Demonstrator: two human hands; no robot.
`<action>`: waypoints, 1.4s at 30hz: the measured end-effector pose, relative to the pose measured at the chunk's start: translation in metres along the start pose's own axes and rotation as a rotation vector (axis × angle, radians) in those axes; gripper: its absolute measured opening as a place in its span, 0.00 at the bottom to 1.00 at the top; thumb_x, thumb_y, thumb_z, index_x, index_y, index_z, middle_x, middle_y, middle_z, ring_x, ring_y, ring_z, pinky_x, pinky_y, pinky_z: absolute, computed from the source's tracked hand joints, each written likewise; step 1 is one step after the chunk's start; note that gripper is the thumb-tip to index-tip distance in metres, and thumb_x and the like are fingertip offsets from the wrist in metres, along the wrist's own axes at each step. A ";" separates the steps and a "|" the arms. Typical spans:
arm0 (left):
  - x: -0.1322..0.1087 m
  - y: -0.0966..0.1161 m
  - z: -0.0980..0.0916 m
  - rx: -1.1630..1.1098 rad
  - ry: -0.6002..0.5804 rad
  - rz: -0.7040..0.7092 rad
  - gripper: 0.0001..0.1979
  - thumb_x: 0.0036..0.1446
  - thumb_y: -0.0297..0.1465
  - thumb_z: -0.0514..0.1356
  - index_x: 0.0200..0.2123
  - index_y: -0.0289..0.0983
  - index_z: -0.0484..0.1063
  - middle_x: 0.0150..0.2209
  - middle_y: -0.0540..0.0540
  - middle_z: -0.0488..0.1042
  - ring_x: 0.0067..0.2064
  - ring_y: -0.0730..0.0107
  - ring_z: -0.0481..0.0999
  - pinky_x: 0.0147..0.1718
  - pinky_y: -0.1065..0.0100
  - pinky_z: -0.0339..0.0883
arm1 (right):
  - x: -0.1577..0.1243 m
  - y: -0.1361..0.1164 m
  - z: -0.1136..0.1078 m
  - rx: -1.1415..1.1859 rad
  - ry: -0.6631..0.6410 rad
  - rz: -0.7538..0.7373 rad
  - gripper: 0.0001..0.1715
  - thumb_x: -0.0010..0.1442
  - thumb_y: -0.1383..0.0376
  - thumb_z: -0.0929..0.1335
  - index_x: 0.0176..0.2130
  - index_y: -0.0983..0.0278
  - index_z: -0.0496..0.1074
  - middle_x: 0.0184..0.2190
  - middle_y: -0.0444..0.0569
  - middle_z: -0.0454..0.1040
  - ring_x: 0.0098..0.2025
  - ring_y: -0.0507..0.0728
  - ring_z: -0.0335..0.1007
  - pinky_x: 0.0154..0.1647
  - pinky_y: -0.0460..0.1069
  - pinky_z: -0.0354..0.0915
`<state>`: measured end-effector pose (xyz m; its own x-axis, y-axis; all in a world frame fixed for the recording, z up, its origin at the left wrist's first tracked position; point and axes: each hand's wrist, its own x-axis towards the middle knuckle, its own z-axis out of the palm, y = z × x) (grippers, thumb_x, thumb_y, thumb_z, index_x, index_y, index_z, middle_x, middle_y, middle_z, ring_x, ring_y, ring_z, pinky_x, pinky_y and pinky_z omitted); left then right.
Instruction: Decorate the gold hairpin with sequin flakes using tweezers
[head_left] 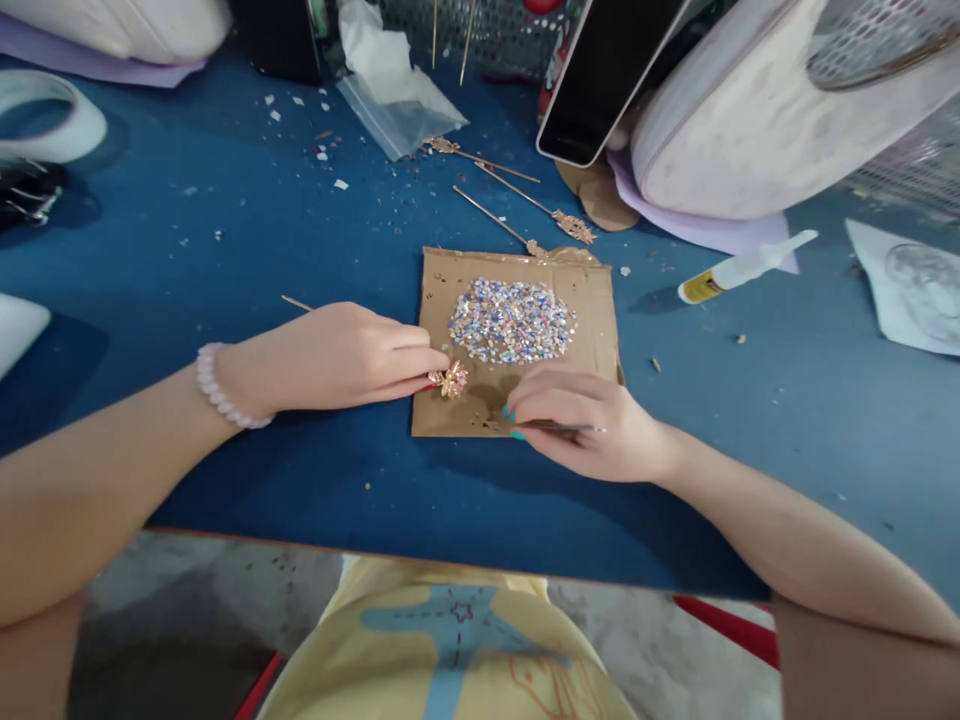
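My left hand (352,355) is closed on a gold hairpin; its flower-shaped head (453,380) sticks out past my fingertips, over the left side of a cardboard piece (442,418). The thin stick (296,302) of the pin shows behind that hand. My right hand (585,415) is pinched round a slim metal tool (559,428) that looks like tweezers, its tip low over the front of the cardboard. Between and beyond both hands lies a pile of small multicoloured rhinestones (514,320) on the cardboard.
Several gold hairpins (574,226) lie behind the cardboard, near a plastic bag (405,95). To the right lies a glue tube (742,268) with a white nozzle. A phone (607,80) leans at the back. A tape roll (52,115) sits far left.
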<state>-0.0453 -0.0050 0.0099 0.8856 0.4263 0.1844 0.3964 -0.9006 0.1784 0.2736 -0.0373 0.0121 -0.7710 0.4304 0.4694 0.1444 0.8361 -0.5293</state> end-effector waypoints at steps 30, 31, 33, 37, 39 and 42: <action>-0.005 -0.001 0.005 0.058 0.022 0.097 0.16 0.82 0.32 0.51 0.56 0.37 0.79 0.42 0.45 0.85 0.36 0.67 0.82 0.32 0.66 0.68 | -0.005 -0.004 0.015 0.019 0.049 0.041 0.05 0.75 0.72 0.68 0.44 0.63 0.74 0.35 0.49 0.83 0.39 0.55 0.80 0.42 0.52 0.79; -0.004 -0.001 0.005 0.057 0.028 0.092 0.16 0.82 0.32 0.51 0.56 0.37 0.79 0.41 0.45 0.85 0.36 0.67 0.83 0.32 0.65 0.68 | -0.005 -0.003 0.014 0.019 0.046 0.039 0.05 0.76 0.71 0.68 0.44 0.63 0.75 0.35 0.49 0.84 0.39 0.55 0.81 0.42 0.52 0.79; -0.004 0.000 0.005 0.060 0.026 0.086 0.17 0.82 0.32 0.50 0.56 0.36 0.79 0.40 0.46 0.85 0.34 0.67 0.82 0.31 0.65 0.68 | -0.005 -0.002 0.013 0.023 0.042 0.029 0.05 0.76 0.71 0.69 0.44 0.64 0.75 0.36 0.50 0.84 0.39 0.55 0.80 0.43 0.52 0.79; -0.003 0.002 0.005 0.066 0.064 0.102 0.18 0.83 0.33 0.48 0.55 0.36 0.78 0.38 0.47 0.84 0.31 0.68 0.80 0.29 0.64 0.66 | -0.004 -0.001 0.010 0.038 -0.008 -0.016 0.07 0.77 0.70 0.69 0.42 0.64 0.75 0.39 0.52 0.85 0.41 0.56 0.80 0.46 0.53 0.77; -0.003 0.001 0.006 0.062 0.083 0.107 0.18 0.83 0.33 0.48 0.54 0.36 0.77 0.37 0.48 0.84 0.31 0.68 0.80 0.28 0.63 0.65 | -0.004 -0.001 0.008 0.019 -0.053 -0.036 0.08 0.78 0.67 0.68 0.43 0.65 0.76 0.40 0.54 0.85 0.43 0.57 0.79 0.48 0.54 0.77; -0.003 0.001 0.007 0.052 0.086 0.107 0.16 0.83 0.33 0.49 0.55 0.37 0.77 0.38 0.48 0.84 0.31 0.69 0.80 0.28 0.64 0.65 | -0.003 -0.002 0.005 -0.043 -0.089 -0.039 0.12 0.78 0.66 0.67 0.41 0.65 0.78 0.39 0.53 0.83 0.41 0.57 0.75 0.45 0.53 0.74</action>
<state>-0.0461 -0.0078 0.0023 0.9005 0.3309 0.2823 0.3144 -0.9437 0.1032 0.2728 -0.0422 0.0080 -0.8283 0.3673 0.4231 0.1387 0.8661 -0.4802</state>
